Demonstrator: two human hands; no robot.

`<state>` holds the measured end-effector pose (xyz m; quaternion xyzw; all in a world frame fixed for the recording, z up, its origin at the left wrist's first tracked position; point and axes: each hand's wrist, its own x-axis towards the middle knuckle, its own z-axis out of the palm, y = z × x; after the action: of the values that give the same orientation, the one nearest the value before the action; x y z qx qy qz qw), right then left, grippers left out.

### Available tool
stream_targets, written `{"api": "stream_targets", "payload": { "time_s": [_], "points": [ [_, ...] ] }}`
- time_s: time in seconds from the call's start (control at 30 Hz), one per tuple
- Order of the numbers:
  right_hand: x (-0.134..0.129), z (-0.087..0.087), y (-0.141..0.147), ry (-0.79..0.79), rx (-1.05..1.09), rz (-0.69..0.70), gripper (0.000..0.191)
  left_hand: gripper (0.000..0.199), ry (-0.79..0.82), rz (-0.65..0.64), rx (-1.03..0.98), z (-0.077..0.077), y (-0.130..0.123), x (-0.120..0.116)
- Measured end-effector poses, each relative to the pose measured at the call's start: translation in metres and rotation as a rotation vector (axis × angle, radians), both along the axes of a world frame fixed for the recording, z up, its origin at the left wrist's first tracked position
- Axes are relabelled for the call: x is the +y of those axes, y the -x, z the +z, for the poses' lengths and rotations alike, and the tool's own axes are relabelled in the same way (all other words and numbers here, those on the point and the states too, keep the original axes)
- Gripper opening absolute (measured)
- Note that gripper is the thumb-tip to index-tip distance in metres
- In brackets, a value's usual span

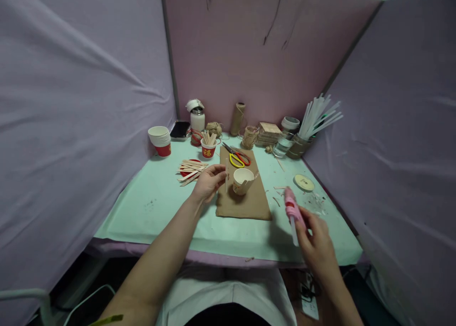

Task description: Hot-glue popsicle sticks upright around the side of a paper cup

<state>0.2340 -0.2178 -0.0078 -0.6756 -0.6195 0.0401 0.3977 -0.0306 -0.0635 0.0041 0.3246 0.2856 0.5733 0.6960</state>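
Observation:
My left hand pinches a wooden craft stick, seen nearly edge-on and pointing down over the brown cardboard. Just right of it a paper cup stands on the cardboard, with short pieces of stick along its near right side. In my right hand is a pink hot glue gun, its nozzle aimed away from me and a clear glue stick poking out of its back. Scissors with yellow and red handles lie on the cardboard behind the cup.
Loose craft sticks lie on a red dish at left, near a red cup of sticks and stacked paper cups. Along the back stand a twine roll, wooden squares, a water glass and glue sticks.

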Motion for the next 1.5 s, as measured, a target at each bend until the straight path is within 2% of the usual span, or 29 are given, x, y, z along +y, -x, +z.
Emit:
{"api": "stream_targets", "payload": {
  "time_s": [0.1, 0.17, 0.23, 0.3, 0.37, 0.47, 0.5, 0.57, 0.63, 0.73, 0.83, 0.93, 1.03, 1.2, 1.27, 1.4, 1.5],
  "points": [
    [0.015, -0.021, -0.045, 0.01, -0.242, -0.206, 0.065, 0.037, -0.031, 0.052, 0.033, 0.0, -0.004, -0.001],
    [0.021, -0.037, -0.067, 0.062, -0.35, -0.27, 0.072, 0.035, -0.043, 0.073, 0.041, 0.0, -0.006, -0.002],
    [0.024, -0.05, -0.08, 0.112, -0.418, -0.309, 0.075, 0.034, -0.044, 0.083, 0.048, 0.0, -0.006, -0.003],
    [0.023, -0.055, -0.084, 0.164, -0.443, -0.343, 0.076, 0.033, -0.04, 0.081, 0.058, -0.001, -0.007, -0.003],
    [0.021, -0.048, -0.079, 0.208, -0.444, -0.399, 0.076, 0.031, -0.046, 0.079, 0.075, -0.003, -0.008, -0.002],
    [0.026, -0.015, -0.053, 0.157, -0.38, -0.428, 0.071, 0.028, -0.101, 0.094, 0.132, -0.004, -0.009, -0.002],
    [0.031, 0.001, -0.039, 0.076, -0.316, -0.383, 0.066, 0.026, -0.129, 0.106, 0.159, -0.004, -0.01, -0.003],
    [0.044, 0.034, -0.005, -0.066, -0.148, -0.126, 0.046, 0.023, -0.184, 0.13, 0.215, -0.003, -0.012, -0.007],
    [0.061, 0.061, 0.033, -0.175, -0.015, 0.051, 0.031, 0.019, -0.232, 0.147, 0.269, 0.001, -0.013, -0.011],
    [0.086, 0.082, 0.083, -0.187, -0.002, 0.204, 0.025, 0.017, -0.287, 0.194, 0.341, 0.006, -0.013, -0.017],
    [0.103, 0.083, 0.111, -0.143, -0.04, 0.192, 0.027, 0.018, -0.321, 0.274, 0.383, 0.008, -0.013, -0.019],
    [0.111, 0.077, 0.123, -0.111, -0.1, 0.13, 0.029, 0.018, -0.342, 0.315, 0.391, 0.008, -0.012, -0.021],
    [0.113, 0.074, 0.125, -0.085, -0.147, 0.109, 0.027, 0.022, -0.379, 0.342, 0.412, 0.008, -0.011, -0.022],
    [0.104, 0.076, 0.113, -0.074, -0.231, 0.134, 0.022, 0.043, -0.555, 0.425, 0.501, 0.015, -0.005, -0.021],
    [0.098, 0.075, 0.106, -0.103, -0.297, 0.179, 0.022, 0.04, -0.596, 0.363, 0.561, 0.017, -0.001, -0.015],
    [0.089, 0.068, 0.095, -0.155, -0.425, 0.26, 0.024, 0.041, -0.732, 0.068, 0.732, 0.016, 0.003, 0.002],
    [0.086, 0.059, 0.091, -0.196, -0.463, 0.274, 0.024, 0.042, -0.844, -0.079, 0.86, 0.013, 0.003, 0.012]
  ]
}}
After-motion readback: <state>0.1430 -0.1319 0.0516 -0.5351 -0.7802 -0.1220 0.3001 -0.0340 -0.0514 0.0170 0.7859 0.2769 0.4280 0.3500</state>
